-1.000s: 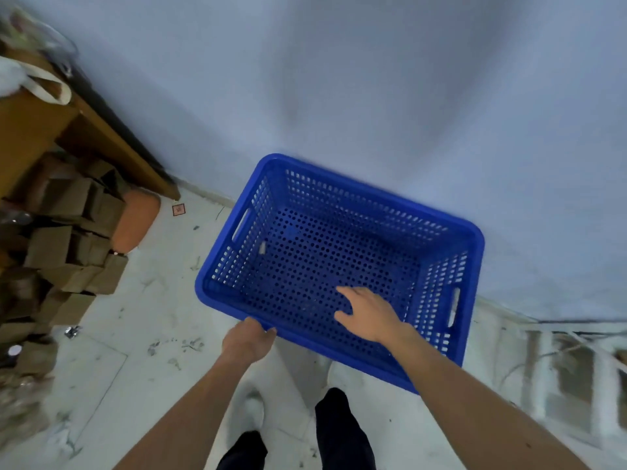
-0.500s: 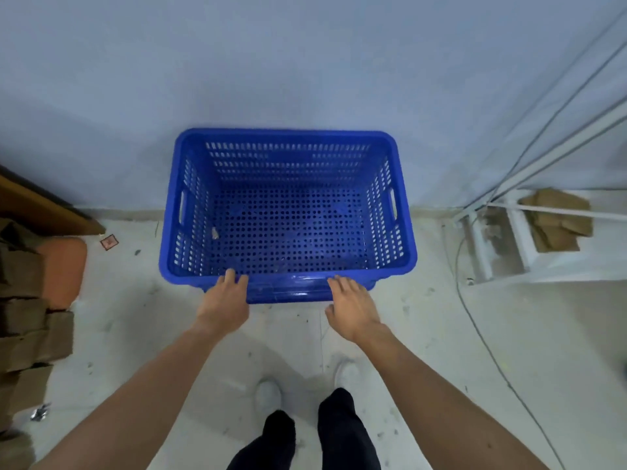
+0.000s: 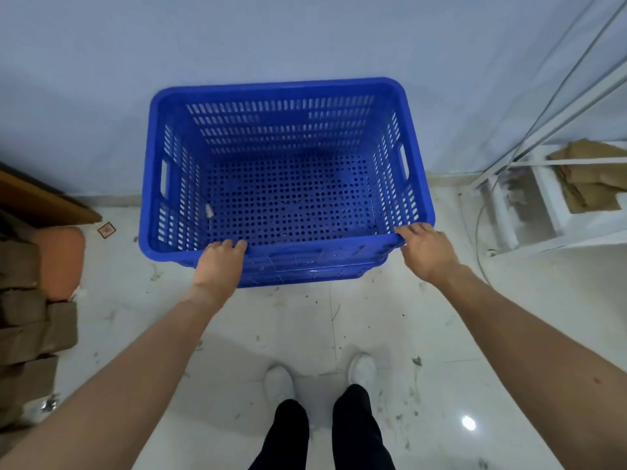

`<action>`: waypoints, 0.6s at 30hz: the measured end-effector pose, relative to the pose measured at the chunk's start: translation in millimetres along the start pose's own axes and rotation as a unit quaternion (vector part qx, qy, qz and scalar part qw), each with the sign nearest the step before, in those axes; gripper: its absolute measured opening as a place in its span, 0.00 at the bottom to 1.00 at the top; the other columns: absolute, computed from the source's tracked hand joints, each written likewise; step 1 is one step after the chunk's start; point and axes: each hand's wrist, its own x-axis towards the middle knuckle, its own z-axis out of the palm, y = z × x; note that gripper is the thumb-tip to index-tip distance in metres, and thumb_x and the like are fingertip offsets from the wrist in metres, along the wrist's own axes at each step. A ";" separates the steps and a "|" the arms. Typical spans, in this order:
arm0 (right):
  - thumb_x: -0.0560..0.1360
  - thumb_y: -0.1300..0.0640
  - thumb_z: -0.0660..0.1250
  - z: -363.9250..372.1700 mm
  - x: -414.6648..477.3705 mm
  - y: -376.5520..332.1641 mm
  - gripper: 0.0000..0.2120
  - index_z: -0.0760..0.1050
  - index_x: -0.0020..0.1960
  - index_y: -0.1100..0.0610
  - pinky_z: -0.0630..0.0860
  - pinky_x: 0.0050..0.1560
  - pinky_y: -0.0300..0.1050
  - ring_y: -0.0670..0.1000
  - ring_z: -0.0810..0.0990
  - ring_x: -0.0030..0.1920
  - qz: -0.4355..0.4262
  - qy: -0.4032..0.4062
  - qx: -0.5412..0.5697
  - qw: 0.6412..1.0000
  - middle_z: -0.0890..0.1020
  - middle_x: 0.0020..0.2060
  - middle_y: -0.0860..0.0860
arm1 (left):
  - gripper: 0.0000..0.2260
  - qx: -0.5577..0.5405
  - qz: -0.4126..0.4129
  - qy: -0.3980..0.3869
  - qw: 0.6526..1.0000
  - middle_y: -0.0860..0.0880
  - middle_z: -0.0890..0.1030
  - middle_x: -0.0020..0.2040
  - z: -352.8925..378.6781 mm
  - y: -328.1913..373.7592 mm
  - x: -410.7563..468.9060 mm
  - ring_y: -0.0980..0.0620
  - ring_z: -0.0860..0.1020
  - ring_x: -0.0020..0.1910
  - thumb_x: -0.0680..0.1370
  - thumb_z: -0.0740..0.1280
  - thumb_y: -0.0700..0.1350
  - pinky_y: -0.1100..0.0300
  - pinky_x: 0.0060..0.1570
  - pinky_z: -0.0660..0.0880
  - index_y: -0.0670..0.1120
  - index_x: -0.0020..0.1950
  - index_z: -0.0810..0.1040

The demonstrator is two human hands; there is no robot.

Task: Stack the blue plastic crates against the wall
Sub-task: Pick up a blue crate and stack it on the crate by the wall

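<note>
A blue perforated plastic crate (image 3: 285, 93) stands open-topped with its far side against the pale wall. Below its near rim show the stacked rims of other blue crates (image 3: 319, 271) nested beneath it. My left hand (image 3: 220, 262) rests on the near rim left of centre, fingers curled over the edge. At the near right corner, my right hand (image 3: 424, 249) grips the rim. The crate's inside holds nothing but a small white scrap on the left.
A pile of brown cardboard boxes (image 3: 30, 320) and an orange cushion (image 3: 61, 259) lie at the left, under a wooden board (image 3: 40, 201). A white metal rack (image 3: 529, 198) with cardboard and cables stands at the right. My shoes (image 3: 281, 381) stand on the dusty white tiles.
The crate has swung from a tilted angle to square against the wall. My right hand has slid from the rim's middle to its right corner. My left hand stays on the rim.
</note>
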 end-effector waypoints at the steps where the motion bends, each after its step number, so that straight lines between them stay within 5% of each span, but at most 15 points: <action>1: 0.79 0.55 0.61 3.1 3.3 -1.7 0.19 0.69 0.69 0.54 0.75 0.58 0.54 0.57 0.71 0.66 0.005 0.016 0.011 1.000 0.77 0.63 0.54 | 0.25 0.010 0.006 -0.002 1.000 0.44 0.78 0.59 0.0 -0.4 2.4 0.43 0.78 0.57 0.76 0.66 0.36 0.53 0.58 0.74 0.45 0.72 0.65; 8: 0.80 0.52 0.58 0.5 12.3 -2.4 0.13 0.73 0.62 0.52 0.74 0.43 0.48 0.56 0.76 0.58 -0.036 0.047 -0.041 0.997 0.80 0.55 0.51 | 0.22 0.040 0.004 -0.026 0.999 0.44 0.79 0.53 -11.7 5.6 8.7 0.43 0.80 0.52 0.75 0.67 0.34 0.52 0.51 0.78 0.44 0.67 0.70; 18: 0.78 0.53 0.60 5.3 13.4 7.0 0.11 0.78 0.56 0.52 0.71 0.55 0.49 0.56 0.82 0.47 -0.079 0.096 -0.104 0.987 0.85 0.46 0.52 | 0.22 0.065 0.019 -0.017 0.998 0.44 0.80 0.55 -22.9 1.9 11.1 0.42 0.80 0.52 0.77 0.63 0.33 0.51 0.50 0.77 0.43 0.70 0.69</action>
